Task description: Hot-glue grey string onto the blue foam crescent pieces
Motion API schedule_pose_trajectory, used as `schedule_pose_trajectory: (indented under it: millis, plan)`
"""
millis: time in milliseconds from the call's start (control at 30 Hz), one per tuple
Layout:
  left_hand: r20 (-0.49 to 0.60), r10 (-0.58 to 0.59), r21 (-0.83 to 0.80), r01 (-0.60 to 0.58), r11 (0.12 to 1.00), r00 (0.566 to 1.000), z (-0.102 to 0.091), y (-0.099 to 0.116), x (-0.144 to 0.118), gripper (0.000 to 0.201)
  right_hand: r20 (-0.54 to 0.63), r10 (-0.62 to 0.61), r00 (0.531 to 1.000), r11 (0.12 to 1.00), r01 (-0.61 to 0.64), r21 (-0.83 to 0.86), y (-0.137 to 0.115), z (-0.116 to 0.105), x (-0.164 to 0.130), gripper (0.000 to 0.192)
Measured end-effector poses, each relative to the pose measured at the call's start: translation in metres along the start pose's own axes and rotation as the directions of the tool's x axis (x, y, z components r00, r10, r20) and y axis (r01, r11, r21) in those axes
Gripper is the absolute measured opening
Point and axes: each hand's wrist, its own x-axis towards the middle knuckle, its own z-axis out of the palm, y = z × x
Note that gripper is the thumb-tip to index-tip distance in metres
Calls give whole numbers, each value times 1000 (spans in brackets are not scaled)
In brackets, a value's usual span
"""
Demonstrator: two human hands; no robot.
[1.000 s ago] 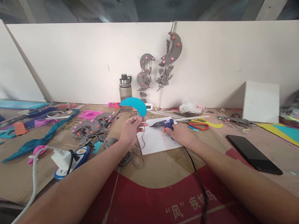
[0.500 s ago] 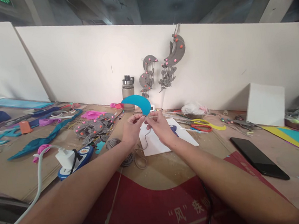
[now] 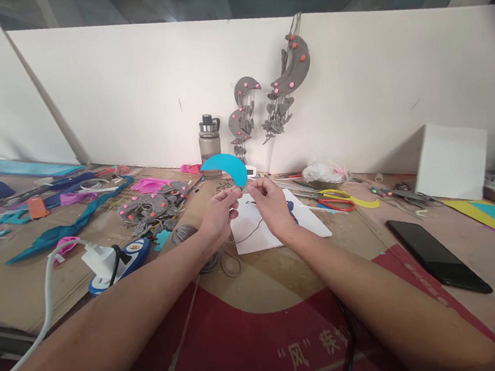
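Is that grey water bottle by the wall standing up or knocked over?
Standing upright. The bottle rests on its base against the white wall, with its dark lid on top.

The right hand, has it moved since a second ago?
Yes. The right hand has left the glue gun on the white sheet and come leftward to meet the left hand below the blue crescent, pinching the cord.

Both hands meet mid-table: left hand [image 3: 220,214] and right hand [image 3: 270,206] side by side above the near edge of the foam sheet [image 3: 278,229]. Crescent cutout [image 3: 227,167] sticks up from the left hand. Bottle [image 3: 209,140] behind it at the far wall [image 3: 133,91]. Scissors [image 3: 334,201] right of sheet, phone [image 3: 438,256] further right and nearer. Power strip [image 3: 117,261] left.
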Motion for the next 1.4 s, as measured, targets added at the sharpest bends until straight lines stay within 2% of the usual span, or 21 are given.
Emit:
schedule_pose_trajectory:
  millis: [200,433,667,867,967,1067,1167,1267,1400]
  plan:
    - [37,-16,-25,17,1000,999,-1,-3,1,28,8,76,997,990,-76,117,6,3,0,19]
    - [72,-50,-64,55,996,996,0,-3,0,28,37,188,981,954,-192,231,-1,4,-2,18]
    - [139,-108,-137,127,982,984,1,0,0,27,75,231,970,908,-243,341,-6,2,-3,21]
    - [177,-73,-155,101,983,981,-1,-1,4,24,110,221,969,892,-246,378,-10,1,-6,22]
    - [147,-52,-153,75,985,988,-1,-3,4,26,102,204,974,900,-228,370,-9,2,-6,21]
    - [73,41,-61,-36,997,996,0,-4,2,28,78,213,974,905,-227,360,-7,3,-7,20]
    - [19,158,185,-158,970,987,2,-5,0,26,53,215,975,920,-220,325,-4,3,-6,20]
    - [45,191,390,-193,900,981,2,-4,-1,25,25,149,988,961,-151,233,-2,2,-6,21]
    - [53,195,472,-197,860,979,3,0,-3,18,13,46,999,997,-47,69,-6,2,-10,20]
